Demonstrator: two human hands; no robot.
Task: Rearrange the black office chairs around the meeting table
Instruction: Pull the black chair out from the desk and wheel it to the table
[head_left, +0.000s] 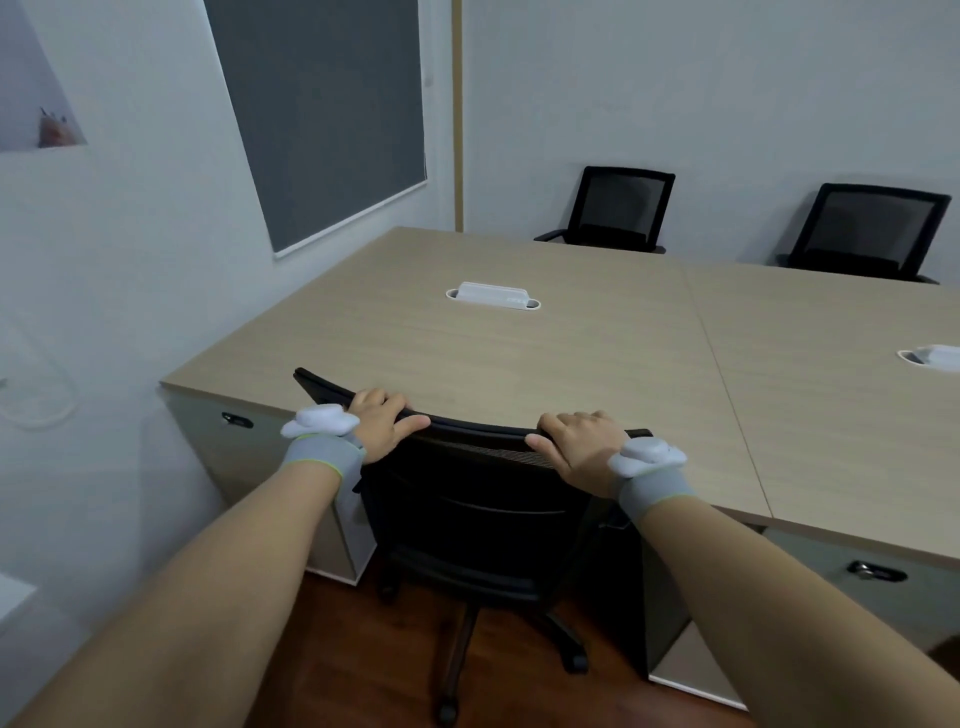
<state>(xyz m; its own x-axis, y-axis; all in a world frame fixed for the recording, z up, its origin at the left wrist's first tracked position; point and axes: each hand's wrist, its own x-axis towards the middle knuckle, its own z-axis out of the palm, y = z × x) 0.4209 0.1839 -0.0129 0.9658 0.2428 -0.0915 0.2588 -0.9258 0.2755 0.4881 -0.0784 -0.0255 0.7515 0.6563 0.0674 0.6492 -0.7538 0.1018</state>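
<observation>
Small meeting room, wood-grain worktop (519, 358). Nearest black office chair (483, 519) tucked at near edge, backrest top rail grasped by left hand (382, 423) and right hand (579, 444). Castor base judged free-rolling; mesh back yielding, rigid rail judged best hold. Two more chairs (618, 210) parked along far side.

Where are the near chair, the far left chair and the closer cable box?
near chair (483, 493): head view, mesh backrest.
far left chair (618, 208): head view, backrest middle.
cable box (493, 296): head view, white lid.
</observation>
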